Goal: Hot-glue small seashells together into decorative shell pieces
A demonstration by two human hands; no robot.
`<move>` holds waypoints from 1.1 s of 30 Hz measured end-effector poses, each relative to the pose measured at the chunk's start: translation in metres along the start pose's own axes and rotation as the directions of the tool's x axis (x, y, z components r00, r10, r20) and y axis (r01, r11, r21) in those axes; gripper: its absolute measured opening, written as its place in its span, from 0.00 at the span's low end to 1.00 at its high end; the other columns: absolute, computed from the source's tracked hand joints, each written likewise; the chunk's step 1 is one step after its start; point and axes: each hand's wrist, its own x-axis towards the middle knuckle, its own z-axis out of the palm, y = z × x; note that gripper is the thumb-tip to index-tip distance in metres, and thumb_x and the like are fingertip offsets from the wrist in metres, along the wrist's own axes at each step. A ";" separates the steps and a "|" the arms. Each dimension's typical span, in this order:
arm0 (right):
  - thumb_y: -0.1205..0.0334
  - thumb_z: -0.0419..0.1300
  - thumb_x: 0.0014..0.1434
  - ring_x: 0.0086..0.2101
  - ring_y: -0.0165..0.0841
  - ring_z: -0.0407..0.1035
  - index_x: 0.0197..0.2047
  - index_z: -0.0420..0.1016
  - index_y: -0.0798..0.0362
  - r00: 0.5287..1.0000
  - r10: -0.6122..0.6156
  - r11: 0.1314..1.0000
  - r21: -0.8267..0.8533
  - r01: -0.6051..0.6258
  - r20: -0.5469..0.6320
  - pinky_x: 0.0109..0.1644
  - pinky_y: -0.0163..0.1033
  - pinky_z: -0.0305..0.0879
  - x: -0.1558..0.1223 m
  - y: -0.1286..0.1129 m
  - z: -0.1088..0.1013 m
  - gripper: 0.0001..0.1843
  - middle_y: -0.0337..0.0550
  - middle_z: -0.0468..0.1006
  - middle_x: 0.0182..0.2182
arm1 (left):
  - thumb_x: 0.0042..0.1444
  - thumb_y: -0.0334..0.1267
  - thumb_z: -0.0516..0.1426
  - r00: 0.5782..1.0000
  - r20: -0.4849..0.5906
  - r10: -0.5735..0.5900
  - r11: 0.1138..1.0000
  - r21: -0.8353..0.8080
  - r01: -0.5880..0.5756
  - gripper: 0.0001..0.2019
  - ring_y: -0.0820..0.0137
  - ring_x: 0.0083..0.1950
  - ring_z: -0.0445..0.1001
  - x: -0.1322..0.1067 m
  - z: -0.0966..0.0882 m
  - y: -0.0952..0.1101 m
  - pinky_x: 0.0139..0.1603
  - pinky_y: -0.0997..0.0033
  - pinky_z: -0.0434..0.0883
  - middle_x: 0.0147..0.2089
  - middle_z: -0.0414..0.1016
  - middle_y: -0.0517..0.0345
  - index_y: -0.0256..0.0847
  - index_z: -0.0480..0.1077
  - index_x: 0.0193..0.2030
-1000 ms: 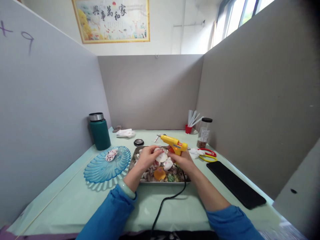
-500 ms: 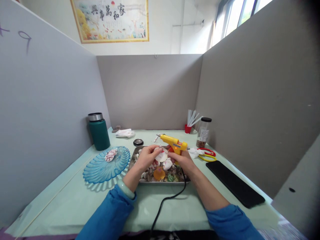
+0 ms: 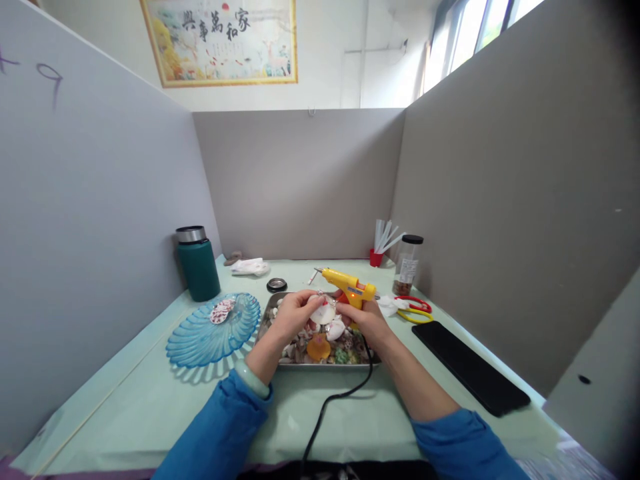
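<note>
Yellow glue gun [image 3: 349, 288] clenched in our right hand [image 3: 367, 323], our left hand [image 3: 293, 317] pinches a white shell [image 3: 324, 312] over the tray [image 3: 265, 319]. One piece [image 3: 223, 310] lies on the plate [image 3: 200, 343] by the table's [image 3: 150, 413] left edge, and many shells [image 3: 345, 350] lie loose.

two hands, the left hand [image 3: 295, 315] and the right hand [image 3: 365, 321], above one metal tray [image 3: 263, 321] of shells heaped too thick to count. one yellow glue gun [image 3: 347, 285]. one white shell [image 3: 324, 313] lifted clear of the heap. one blue glass plate [image 3: 200, 337] bearing one patterned shell [image 3: 221, 311]. one green flask [image 3: 197, 263], one jar [image 3: 410, 265], one red cup [image 3: 376, 257] with roughly four glue sticks [image 3: 385, 235]. two tissues: a back tissue [image 3: 250, 266] and a right tissue [image 3: 387, 305]. scissors [image 3: 414, 308], one pair or two, unclear. one black slab [image 3: 470, 367], one round lid [image 3: 277, 285], one framed picture [image 3: 220, 41].
</note>
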 end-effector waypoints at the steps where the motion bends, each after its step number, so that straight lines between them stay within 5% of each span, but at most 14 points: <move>1: 0.64 0.64 0.44 0.17 0.25 0.58 0.34 0.72 0.55 1.000 0.002 1.000 0.000 -0.002 -0.004 0.21 0.31 0.54 0.000 0.000 0.000 0.11 0.31 0.67 0.16 | 0.50 0.50 0.59 1.000 0.002 -0.004 1.000 -0.002 0.004 0.18 0.79 0.17 0.61 0.000 0.000 0.000 0.15 0.80 0.57 0.22 0.68 0.62 0.34 0.75 0.36; 15: 0.59 0.65 0.46 0.17 0.25 0.59 0.35 0.72 0.55 1.000 -0.013 1.000 -0.021 0.013 -0.001 0.21 0.32 0.56 0.002 0.003 -0.002 0.13 0.33 0.67 0.18 | 0.50 0.49 0.59 1.000 0.009 0.022 0.999 -0.031 -0.022 0.17 0.78 0.19 0.64 0.002 -0.003 -0.006 0.17 0.79 0.59 0.23 0.71 0.60 0.35 0.75 0.34; 20: 0.53 0.62 0.51 0.21 0.30 0.64 0.36 0.72 0.56 0.989 -0.128 0.969 -0.221 0.109 -0.070 0.25 0.35 0.61 0.008 0.014 -0.005 0.14 0.38 0.71 0.22 | 0.49 0.49 0.59 0.968 -0.251 0.014 0.995 -0.092 -0.039 0.16 0.78 0.18 0.64 0.008 -0.007 -0.009 0.17 0.79 0.60 0.24 0.72 0.60 0.35 0.73 0.34; 24: 0.54 0.60 0.54 0.35 0.38 0.70 0.40 0.74 0.54 0.964 -0.261 0.794 -0.558 0.240 0.044 0.39 0.40 0.64 0.004 0.017 -0.005 0.14 0.45 0.77 0.34 | 0.49 0.49 0.59 0.903 -0.429 0.005 0.984 -0.159 -0.080 0.16 0.78 0.16 0.64 0.012 -0.010 -0.011 0.15 0.80 0.60 0.23 0.70 0.62 0.35 0.71 0.34; 29: 0.58 0.63 0.51 0.37 0.38 0.71 0.46 0.72 0.49 0.969 -0.125 0.521 -0.818 0.245 0.211 0.37 0.37 0.60 -0.003 0.010 -0.002 0.18 0.42 0.78 0.38 | 0.49 0.49 0.59 0.897 -0.441 0.019 0.978 -0.178 -0.109 0.16 0.79 0.16 0.64 0.011 -0.009 -0.009 0.15 0.81 0.61 0.23 0.69 0.63 0.36 0.71 0.34; 33: 0.58 0.68 0.44 0.38 0.39 0.71 0.45 0.73 0.48 0.958 -0.038 0.454 -0.849 0.269 0.283 0.35 0.35 0.58 -0.003 0.006 -0.009 0.22 0.42 0.78 0.39 | 0.49 0.48 0.59 0.914 -0.406 0.017 0.980 -0.175 -0.096 0.16 0.80 0.15 0.63 0.011 -0.008 -0.009 0.13 0.81 0.59 0.23 0.70 0.62 0.35 0.71 0.35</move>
